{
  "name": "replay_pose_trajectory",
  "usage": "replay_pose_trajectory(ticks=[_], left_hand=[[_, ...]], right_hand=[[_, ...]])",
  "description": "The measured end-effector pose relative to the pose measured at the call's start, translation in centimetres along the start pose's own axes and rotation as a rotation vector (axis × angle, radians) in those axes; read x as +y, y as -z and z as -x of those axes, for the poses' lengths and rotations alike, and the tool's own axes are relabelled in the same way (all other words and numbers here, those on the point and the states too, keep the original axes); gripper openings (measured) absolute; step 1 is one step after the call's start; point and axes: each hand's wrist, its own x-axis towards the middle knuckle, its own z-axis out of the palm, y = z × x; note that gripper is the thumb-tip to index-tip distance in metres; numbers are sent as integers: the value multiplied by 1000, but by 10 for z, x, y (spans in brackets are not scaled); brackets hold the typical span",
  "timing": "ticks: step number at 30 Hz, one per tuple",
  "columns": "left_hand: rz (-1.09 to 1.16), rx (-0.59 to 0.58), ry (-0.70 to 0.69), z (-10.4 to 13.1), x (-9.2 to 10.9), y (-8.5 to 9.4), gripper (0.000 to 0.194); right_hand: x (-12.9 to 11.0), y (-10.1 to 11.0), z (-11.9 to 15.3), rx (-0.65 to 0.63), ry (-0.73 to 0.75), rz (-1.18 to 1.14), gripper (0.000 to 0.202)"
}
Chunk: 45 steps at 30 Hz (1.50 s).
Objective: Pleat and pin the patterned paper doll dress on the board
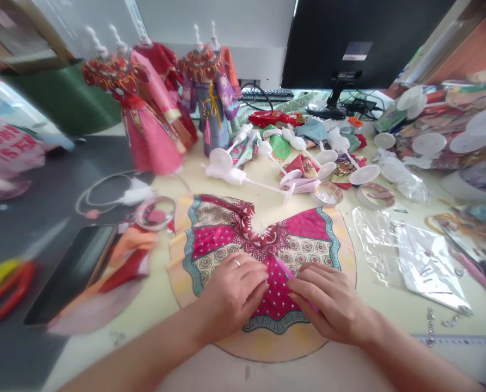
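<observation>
A small doll skirt (218, 239) lies spread in an open ring on the table in front of me. It has magenta and cream patterned panels, a teal scalloped border and a pale yellow outer edge. My left hand (237, 294) rests on the front magenta panel, a ring on one finger, thumb and fingertips closed on the cloth. Opposite it, my right hand (333, 299) has bent fingers pinching the same panel. A pink edge shows beneath the right fingers; whether it is a fold or a separate strip, I cannot tell.
Dressed doll stands (153, 109) rise at the back left, near a monitor (361, 43). White doll forms (230, 174) lie behind the skirt. At left are a phone (73, 272), orange cloth (120, 261) and scissors (14, 294); at right, tape rolls (376, 195) and a plastic bag (431, 264).
</observation>
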Motion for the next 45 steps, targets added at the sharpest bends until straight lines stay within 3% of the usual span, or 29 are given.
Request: replay_pose_trajectory(ticks=[21,45], left_hand=[[-38,-118,27,2,2,-1,16],[-61,-118,2,1,-1,-5,14]], right_hand=[[1,-4,-1,-52,15,-21,16],[0,-2,-1,-45,-6,9,14]])
